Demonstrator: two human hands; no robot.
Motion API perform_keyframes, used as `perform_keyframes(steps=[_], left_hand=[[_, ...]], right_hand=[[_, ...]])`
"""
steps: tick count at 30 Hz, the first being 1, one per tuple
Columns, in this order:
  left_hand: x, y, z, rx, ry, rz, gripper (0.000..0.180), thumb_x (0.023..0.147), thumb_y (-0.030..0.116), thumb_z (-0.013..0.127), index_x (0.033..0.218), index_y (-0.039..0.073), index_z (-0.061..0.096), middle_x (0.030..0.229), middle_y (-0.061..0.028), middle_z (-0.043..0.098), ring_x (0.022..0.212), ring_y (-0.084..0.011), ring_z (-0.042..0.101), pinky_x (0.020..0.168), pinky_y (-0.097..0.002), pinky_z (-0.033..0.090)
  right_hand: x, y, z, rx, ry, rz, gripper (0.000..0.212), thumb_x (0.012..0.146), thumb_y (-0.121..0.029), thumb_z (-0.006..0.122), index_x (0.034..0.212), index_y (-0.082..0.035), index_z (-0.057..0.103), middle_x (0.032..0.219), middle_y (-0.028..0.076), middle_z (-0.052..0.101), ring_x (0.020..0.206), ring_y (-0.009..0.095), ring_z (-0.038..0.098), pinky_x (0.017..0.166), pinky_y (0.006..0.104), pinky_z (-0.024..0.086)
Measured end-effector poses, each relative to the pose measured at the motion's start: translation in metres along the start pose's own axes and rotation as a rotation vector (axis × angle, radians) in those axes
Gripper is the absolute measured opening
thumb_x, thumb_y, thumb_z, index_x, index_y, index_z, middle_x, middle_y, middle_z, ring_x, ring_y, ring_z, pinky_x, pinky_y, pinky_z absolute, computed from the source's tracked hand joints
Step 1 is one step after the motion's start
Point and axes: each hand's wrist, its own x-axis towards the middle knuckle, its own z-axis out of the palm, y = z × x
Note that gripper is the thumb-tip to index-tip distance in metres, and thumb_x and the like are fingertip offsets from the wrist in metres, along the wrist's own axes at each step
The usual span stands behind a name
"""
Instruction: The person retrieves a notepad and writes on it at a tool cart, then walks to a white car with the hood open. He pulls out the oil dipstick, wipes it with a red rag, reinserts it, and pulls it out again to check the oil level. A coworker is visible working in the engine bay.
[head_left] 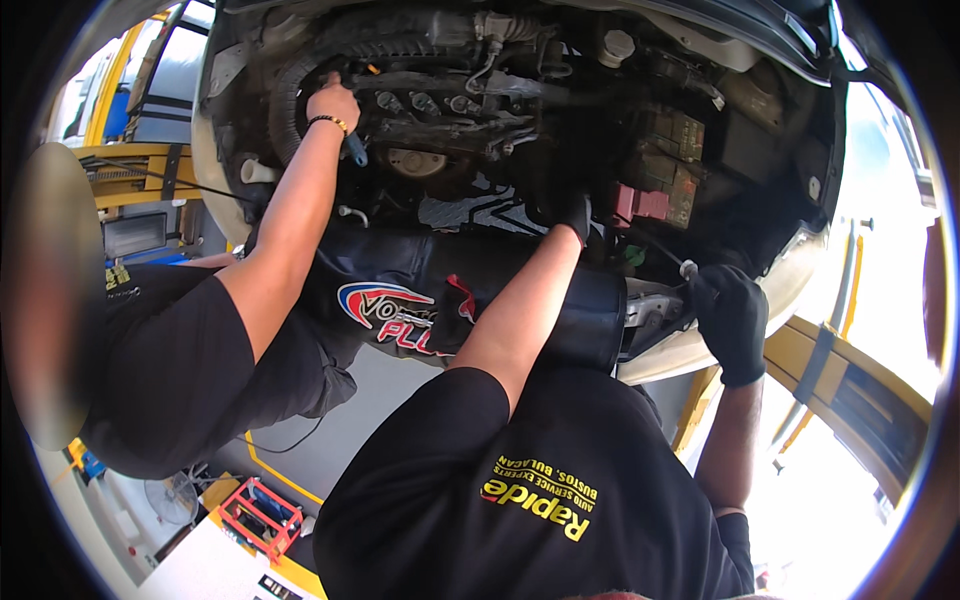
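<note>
My left hand, in a black glove, reaches down into the engine bay beside the red-topped block near the battery. Its fingers are lost in the dark there. Further right, over the front corner of the car, my gloved right hand is closed like a fist. It appears to grip a ratchet wrench, whose silver head shows by the knuckles; a thin dark bar runs from it toward the engine bay. Most of the grip is covered by the glove.
A co-worker's bare hand works at the engine's left side, by a blue-handled tool. A black fender cover drapes the front edge. The battery sits at right. Yellow lift arms flank the car; a red tool rack stands behind.
</note>
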Motion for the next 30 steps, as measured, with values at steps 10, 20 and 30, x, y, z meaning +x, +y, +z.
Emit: perform_keyframes(steps=[10,20,30], left_hand=[[-0.167,0.039,-0.035,0.388,-0.125,0.381,0.044,0.104,0.025,0.076,0.137,-0.002,0.065,0.119,-0.0155,0.073,0.113,-0.0304,0.071,0.098,-0.047,0.057],[-0.299,0.032,-0.148,1.302,0.013,1.071,0.065,0.097,0.039,0.08,0.147,-0.001,0.064,0.152,-0.0242,0.062,0.146,-0.0453,0.055,0.123,-0.0589,0.042],[-0.293,0.022,-0.138,1.405,-0.002,0.992,0.069,0.096,0.049,0.077,0.143,-0.001,0.067,0.156,-0.0213,0.06,0.146,-0.0448,0.052,0.122,-0.0604,0.043]], right_hand=[[0.096,0.034,0.091,-0.183,0.175,-0.475,0.02,0.091,-0.029,0.077,0.078,-0.016,0.073,0.076,0.01,0.071,0.076,0.034,0.075,0.069,0.0496,0.058],[0.173,0.009,0.168,-0.373,-0.25,-0.477,0.05,0.103,-0.034,0.063,0.147,-0.011,0.068,0.136,0.026,0.073,0.125,0.043,0.072,0.106,0.0571,0.056],[0.213,-0.006,0.231,0.071,-0.212,-0.181,0.054,0.106,-0.033,0.06,0.154,-0.01,0.062,0.148,0.028,0.066,0.136,0.051,0.064,0.114,0.0571,0.052]])
